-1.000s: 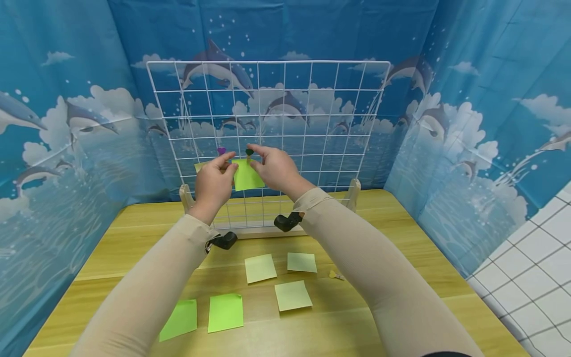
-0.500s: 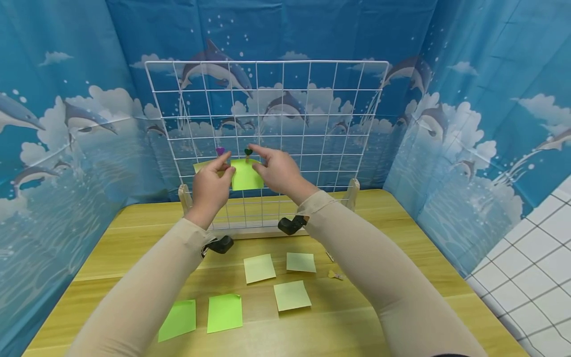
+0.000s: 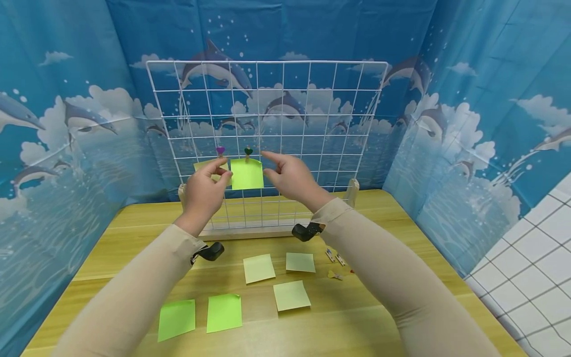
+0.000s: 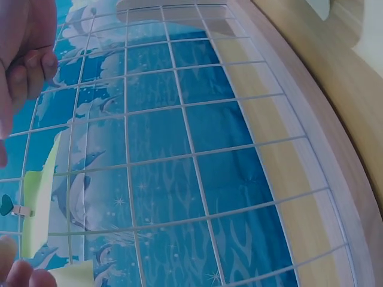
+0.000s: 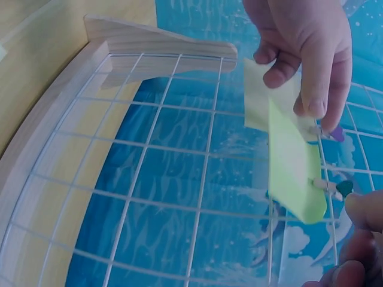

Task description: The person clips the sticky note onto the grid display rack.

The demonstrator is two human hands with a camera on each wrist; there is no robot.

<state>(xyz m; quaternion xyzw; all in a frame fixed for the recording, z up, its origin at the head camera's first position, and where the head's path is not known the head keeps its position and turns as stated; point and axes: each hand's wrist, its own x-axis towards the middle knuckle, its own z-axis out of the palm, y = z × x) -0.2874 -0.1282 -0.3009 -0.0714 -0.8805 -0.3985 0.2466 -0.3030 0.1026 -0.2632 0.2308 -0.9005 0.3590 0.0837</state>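
Both hands are up near the middle of the frame, holding nothing: the right hand (image 3: 292, 176) has its index finger stretched out and thumb apart, just right of a lime note (image 3: 247, 174); the left hand (image 3: 202, 191) has thumb and index finger loosely bent at the note's left edge, and whether they touch it is hard to tell. Pale sleeves (image 3: 397, 277) run in from the lower corners, each with a black wrist camera (image 3: 211, 251).

Nearest on the table (image 3: 348, 327), two green notes (image 3: 224, 313) lie side by side at lower left. Just beyond, right of the lower centre, lie three pale notes (image 3: 292, 296), well apart from the rack. To their right, close to the right sleeve, are a yellow clip (image 3: 334, 274) and small wooden clips (image 3: 329, 255).

Farther back, a wooden base (image 3: 254, 231) carries the white wire rack (image 3: 282, 115). The lime note hangs on it left of centre, under a dark green heart clip (image 3: 248, 150). Left of that, a purple heart clip (image 3: 220, 149) sits above a yellow note (image 5: 256, 110), partly behind the left hand. Behind everything hangs a blue dolphin curtain (image 3: 312, 29), with white tiles (image 3: 531, 267) at the right edge.
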